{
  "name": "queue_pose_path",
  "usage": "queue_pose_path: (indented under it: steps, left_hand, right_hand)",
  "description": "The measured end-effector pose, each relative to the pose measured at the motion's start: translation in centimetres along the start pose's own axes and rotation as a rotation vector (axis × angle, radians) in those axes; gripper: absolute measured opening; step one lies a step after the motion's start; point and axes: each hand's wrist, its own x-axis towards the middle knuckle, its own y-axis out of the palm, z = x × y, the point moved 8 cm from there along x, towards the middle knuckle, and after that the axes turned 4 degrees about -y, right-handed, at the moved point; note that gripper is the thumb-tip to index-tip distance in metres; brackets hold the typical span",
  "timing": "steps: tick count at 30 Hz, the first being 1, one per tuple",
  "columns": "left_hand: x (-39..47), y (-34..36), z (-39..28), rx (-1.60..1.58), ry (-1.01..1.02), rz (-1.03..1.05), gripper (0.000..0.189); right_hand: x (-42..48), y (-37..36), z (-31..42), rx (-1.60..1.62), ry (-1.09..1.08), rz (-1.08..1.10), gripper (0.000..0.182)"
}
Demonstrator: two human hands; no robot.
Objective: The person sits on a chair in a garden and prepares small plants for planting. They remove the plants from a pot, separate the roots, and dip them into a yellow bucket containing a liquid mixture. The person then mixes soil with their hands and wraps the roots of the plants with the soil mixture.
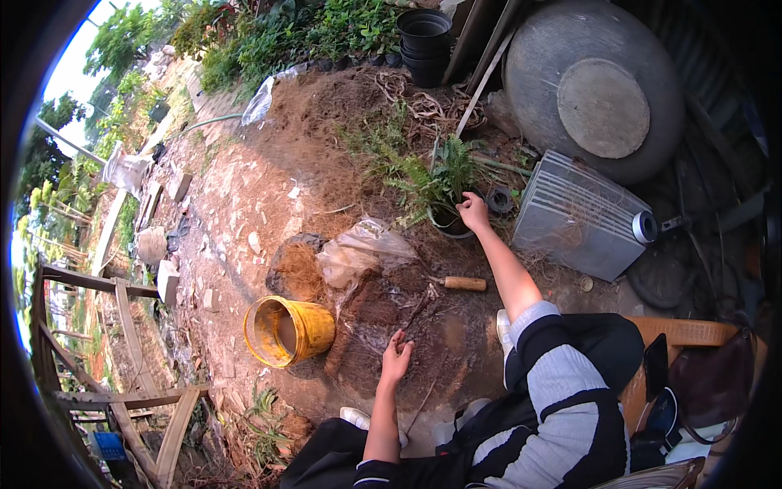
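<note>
A green fern point(449, 168) grows in a small round pot point(453, 229) on the ground ahead and to the right. My right hand point(473, 212) is at its near right side, fingers curled at the base of the fronds by the pot's rim; the fingertips are partly hidden. My left hand point(397, 356) hovers over the dark, fibre-strewn soil point(403, 312), holding nothing, with its fingers apart. Between the hands, a tool with a wooden handle point(465, 283) lies on the soil. Crumpled clear plastic point(366, 250) rests beyond the left hand.
A yellow bucket point(290, 331) lies tilted at left, near a clump of brown coir fibre point(298, 269). To the right are a grey metal-like box point(574, 214) and a large upturned round basin point(586, 85). Stacked black pots point(424, 46) stand at the back, beside leafy plants point(305, 36).
</note>
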Motion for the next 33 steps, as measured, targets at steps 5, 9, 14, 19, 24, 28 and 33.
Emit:
queue_pose_path:
  steps: [5, 9, 14, 19, 24, 28, 33]
  left_hand:
    - [-0.1, 0.0, -0.6, 0.014, 0.029, 0.002, 0.057]
    - [0.0, 0.0, -0.7, 0.010, 0.024, 0.011, 0.057]
    - [-0.3, -0.4, -0.9, 0.014, 0.034, -0.006, 0.057]
    - [0.2, -0.2, -0.7, 0.020, 0.060, -0.012, 0.057]
    - [0.3, 0.8, -0.9, -0.063, 0.071, 0.018, 0.057]
    - [0.2, 0.8, -0.7, 0.008, 0.075, 0.010, 0.057]
    - [0.0, 0.9, -0.7, -0.004, 0.055, 0.032, 0.058]
  right_hand:
    - [0.1, -0.5, 1.5, -0.196, -0.167, -0.154, 0.034]
    - [0.3, 0.1, 1.3, -0.080, -0.148, -0.134, 0.029]
    - [-0.5, -2.1, 4.3, -0.272, -0.215, -0.210, 0.019]
    - [0.6, -6.4, 6.0, -0.166, -0.335, -0.223, 0.020]
    - [1.7, -9.3, 8.6, -0.025, -0.424, -0.186, 0.018]
    - [0.9, -11.2, 11.9, -0.001, -0.605, -0.322, 0.020]
    - [1.8, -7.8, 9.7, -0.171, -0.438, -0.058, 0.018]
